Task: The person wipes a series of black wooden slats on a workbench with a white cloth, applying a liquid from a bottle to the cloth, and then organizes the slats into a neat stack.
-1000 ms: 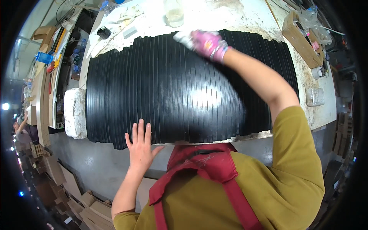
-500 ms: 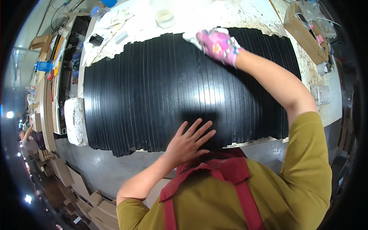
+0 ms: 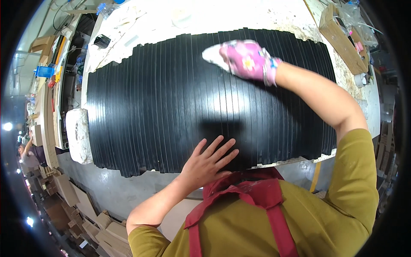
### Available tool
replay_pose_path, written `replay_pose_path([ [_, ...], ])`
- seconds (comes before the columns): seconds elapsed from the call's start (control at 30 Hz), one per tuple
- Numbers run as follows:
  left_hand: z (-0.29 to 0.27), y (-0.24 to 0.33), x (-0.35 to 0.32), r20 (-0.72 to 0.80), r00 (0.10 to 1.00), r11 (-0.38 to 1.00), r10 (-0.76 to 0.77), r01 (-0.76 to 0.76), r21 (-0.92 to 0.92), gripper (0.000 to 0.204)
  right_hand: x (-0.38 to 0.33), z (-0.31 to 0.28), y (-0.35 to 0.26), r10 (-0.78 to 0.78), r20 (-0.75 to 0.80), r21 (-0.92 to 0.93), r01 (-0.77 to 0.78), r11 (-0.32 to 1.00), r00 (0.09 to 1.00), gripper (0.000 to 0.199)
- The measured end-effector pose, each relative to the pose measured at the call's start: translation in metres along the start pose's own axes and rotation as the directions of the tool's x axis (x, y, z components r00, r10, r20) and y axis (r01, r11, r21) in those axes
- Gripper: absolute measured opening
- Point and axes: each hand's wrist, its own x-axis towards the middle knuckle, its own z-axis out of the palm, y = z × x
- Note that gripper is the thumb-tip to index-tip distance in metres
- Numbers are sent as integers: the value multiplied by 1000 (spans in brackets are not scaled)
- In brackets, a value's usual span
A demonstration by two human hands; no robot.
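Note:
Long black strips (image 3: 171, 98) lie side by side across the table, packed into one wide sheet with uneven ends. My bare left hand (image 3: 207, 160) rests flat on their near edge, fingers spread. Toward the far edge, my right hand (image 3: 248, 61), in a pink flowered glove, is closed on a white cloth (image 3: 215, 55) and presses it against the strips. Part of the cloth is hidden under the glove.
A white wrapped block (image 3: 78, 136) sits against the strips' left end. On the stained white table (image 3: 282, 17) stand a small black item (image 3: 102, 41) and, at right, a cardboard box (image 3: 342, 40) of odds and ends. Another person (image 3: 28, 156) is at far left.
My right hand has drawn the white cloth nearer to me across the strips, away from their far edge. My left hand stays about where it was.

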Motion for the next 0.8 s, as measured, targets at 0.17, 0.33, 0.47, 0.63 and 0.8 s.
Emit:
replay_pose_path([
  [0.17,-1,-1,3,15,1000,999,-3,3,-41,63,16,8,27,146,-34,-78,-148,986,989,13],
  [0.33,0,-2,-1,-19,1000,999,-10,9,-37,63,-28,-30,-46,-13,150,4,13,1000,989,25],
  [0.47,-3,-1,8,-3,1000,999,23,-23,-24,63,19,-4,38,219,7,-118,-217,969,976,16],
  [0.63,-3,0,1,30,1000,1000,-3,4,-14,63,-46,-17,-45,39,11,242,-40,969,999,30],
  [0.8,-1,4,0,28,1000,1000,-3,3,-2,67,-76,-1,-56,-125,22,249,116,962,992,31],
])
